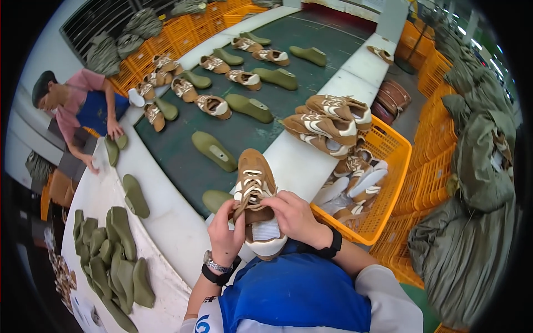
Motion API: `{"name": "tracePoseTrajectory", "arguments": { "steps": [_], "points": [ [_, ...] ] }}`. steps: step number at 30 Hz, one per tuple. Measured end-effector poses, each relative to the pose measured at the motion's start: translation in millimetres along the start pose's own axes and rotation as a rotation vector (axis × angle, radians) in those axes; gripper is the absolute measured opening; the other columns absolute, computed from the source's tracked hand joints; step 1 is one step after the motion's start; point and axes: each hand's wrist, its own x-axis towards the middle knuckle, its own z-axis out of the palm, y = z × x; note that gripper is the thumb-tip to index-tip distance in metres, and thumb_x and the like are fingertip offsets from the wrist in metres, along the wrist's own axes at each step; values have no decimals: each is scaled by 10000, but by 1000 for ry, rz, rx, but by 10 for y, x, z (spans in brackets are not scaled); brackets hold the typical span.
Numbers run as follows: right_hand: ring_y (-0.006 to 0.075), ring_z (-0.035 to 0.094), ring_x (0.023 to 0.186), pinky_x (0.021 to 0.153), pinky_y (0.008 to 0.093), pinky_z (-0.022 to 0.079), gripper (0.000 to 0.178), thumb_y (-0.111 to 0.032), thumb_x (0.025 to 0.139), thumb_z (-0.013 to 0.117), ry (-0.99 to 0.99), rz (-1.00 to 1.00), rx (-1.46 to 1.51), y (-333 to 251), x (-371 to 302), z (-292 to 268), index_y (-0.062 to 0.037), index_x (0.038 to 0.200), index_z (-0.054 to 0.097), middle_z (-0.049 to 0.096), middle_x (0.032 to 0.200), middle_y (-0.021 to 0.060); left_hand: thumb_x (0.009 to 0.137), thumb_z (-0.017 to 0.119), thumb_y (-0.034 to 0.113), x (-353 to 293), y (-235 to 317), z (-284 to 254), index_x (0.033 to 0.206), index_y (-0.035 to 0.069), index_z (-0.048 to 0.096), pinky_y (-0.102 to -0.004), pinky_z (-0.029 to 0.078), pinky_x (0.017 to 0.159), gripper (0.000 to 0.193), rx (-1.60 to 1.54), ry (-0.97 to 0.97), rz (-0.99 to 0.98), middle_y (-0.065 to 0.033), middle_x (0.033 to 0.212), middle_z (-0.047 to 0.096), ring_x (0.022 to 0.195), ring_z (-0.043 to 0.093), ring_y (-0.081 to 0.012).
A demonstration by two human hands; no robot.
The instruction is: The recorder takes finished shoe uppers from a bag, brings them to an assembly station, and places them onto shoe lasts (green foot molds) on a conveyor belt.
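Observation:
A brown and white sneaker [257, 166] stands in front of me, toe pointing away, its heel close to my blue apron. My left hand [226, 232] pinches the left side of its collar by the laces. On the opposite side, my right hand [300, 217] grips the collar edge between thumb and fingers. The laces cross over the tongue, and a pale striped insole shows inside the shoe. Beside the toe, a green shoe last [215, 201] lies partly hidden behind my left hand. Another green shoe last [214, 151] rests on the dark green belt just beyond.
Sneakers and lasts sit on the conveyor belt [172, 147]. A stack of sneakers [327, 125] stands on the white ledge at right, by an orange crate [401, 161] holding more shoes. Several lasts [114, 250] are heaped at left. A co-worker [91, 102] handles lasts at far left.

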Motion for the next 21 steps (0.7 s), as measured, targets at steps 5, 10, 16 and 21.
{"name": "tracePoseTrajectory", "arguments": {
  "steps": [5, 10, 16, 21],
  "points": [
    [292, 551, 804, 661, 374, 482, 281, -4, 737, 528, -185, 0, -83, -1, 81, 36, -154, 956, 620, 508, 817, 93, 840, 549, -35, -1, 52, -8, 1215, -20, 382, -301, 523, 752, 411, -60, 44, -23, -186, 962, 647, 879, 653, -234],
    [298, 521, 810, 698, 371, 455, 236, -8, 729, 538, -379, -80, -6, 91, 97, 107, -129, 914, 624, 494, 828, 98, 836, 546, -28, -56, -108, 7, 1239, -3, 358, -306, 525, 759, 445, -152, 145, -152, -186, 962, 646, 888, 651, -235],
    [251, 561, 729, 650, 343, 481, 328, -127, 794, 603, -360, 20, -36, -122, 262, 339, -155, 1121, 604, 521, 987, 93, 795, 565, -30, -89, -460, -265, 1214, 20, 399, -321, 531, 704, 454, 139, 211, -300, -161, 935, 646, 835, 657, -267],
    [247, 618, 729, 606, 347, 507, 401, -298, 745, 688, -551, -190, -25, -249, 483, 652, -137, 1097, 583, 538, 1032, 78, 795, 575, 55, -200, -716, -404, 1168, 16, 465, -416, 502, 711, 391, 191, 312, -379, -205, 991, 601, 841, 598, -380]
  ]
}}
